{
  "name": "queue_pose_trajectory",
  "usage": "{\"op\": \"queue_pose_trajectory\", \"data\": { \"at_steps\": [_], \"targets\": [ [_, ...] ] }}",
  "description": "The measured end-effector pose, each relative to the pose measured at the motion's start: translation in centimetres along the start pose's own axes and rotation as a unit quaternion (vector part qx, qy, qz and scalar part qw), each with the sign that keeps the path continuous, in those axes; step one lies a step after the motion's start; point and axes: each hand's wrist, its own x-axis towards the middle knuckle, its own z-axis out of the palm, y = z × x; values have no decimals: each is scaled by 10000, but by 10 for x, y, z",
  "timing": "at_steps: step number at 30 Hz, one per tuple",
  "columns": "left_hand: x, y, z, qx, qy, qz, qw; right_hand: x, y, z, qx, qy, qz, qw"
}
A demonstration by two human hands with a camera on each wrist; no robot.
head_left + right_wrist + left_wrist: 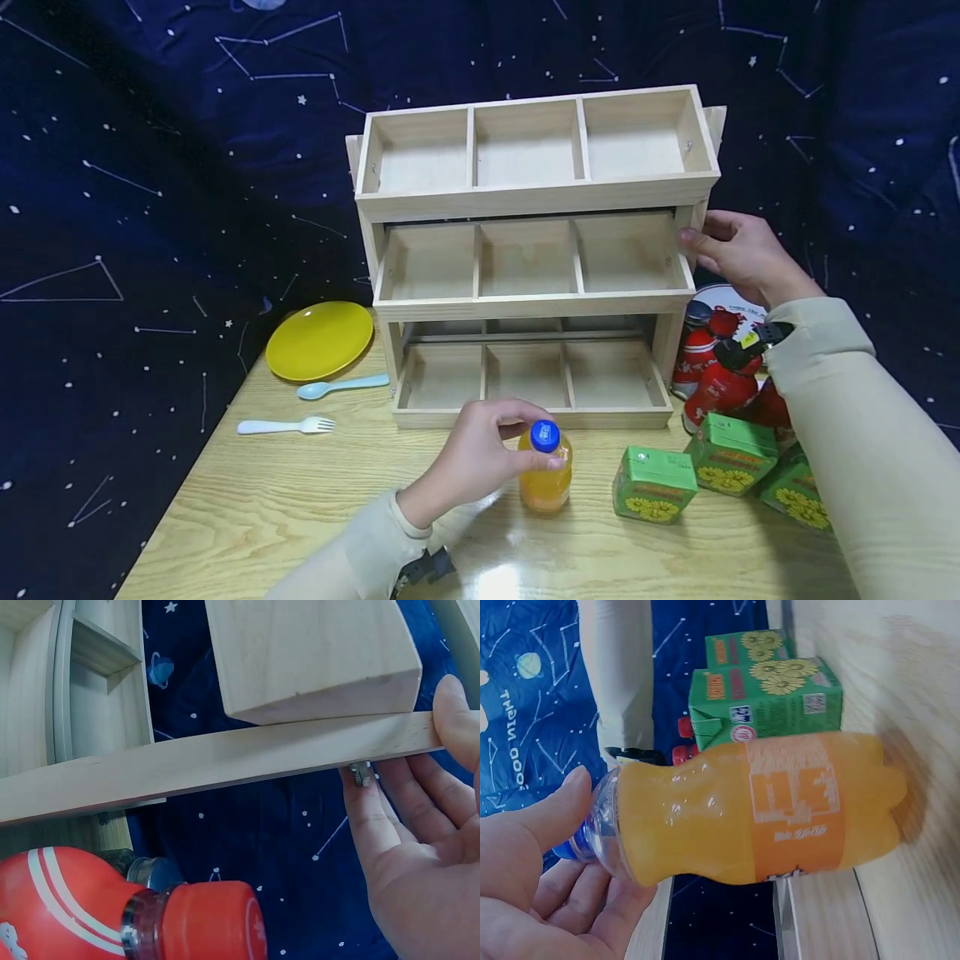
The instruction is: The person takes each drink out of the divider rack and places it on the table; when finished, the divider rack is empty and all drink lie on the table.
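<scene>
A small bottle of orange drink with a blue cap stands on the table. My left hand holds it around the neck, thumb on one side and fingers on the other; the left wrist view shows the bottle's orange label. A wooden three-tier rack with divided trays stands behind it. At its right side, my right hand grips the side post beside the middle tray, thumb on one edge and fingers around the other. No items show in the tray compartments.
Several green drink cartons stand right of the bottle. Red bottles crowd behind them, under my right forearm. On the left lie a yellow plate, a light blue spoon and a white fork.
</scene>
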Motion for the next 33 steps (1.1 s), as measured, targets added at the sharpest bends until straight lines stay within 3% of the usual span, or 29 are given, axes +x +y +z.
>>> {"op": "queue_pose_trajectory", "data": {
  "at_steps": [6,15,21,28,33],
  "targets": [
    [-9,-3,-2,167,-144,53,9997,0,1,2,-54,-14,-86,9999],
    [-8,-2,-3,857,-687,187,9938,4,1,-2,-201,-193,-127,9995],
    [-4,-5,-4,1064,-952,331,9892,-1,0,-8,-325,-240,-95,9991],
    [-1,-2,-14,1234,-1148,192,9855,-4,2,-5,-554,-139,-201,9982],
    [0,5,-29,1541,-1124,138,9815,-5,2,-2,-896,-65,-378,9952]
  ]
}}
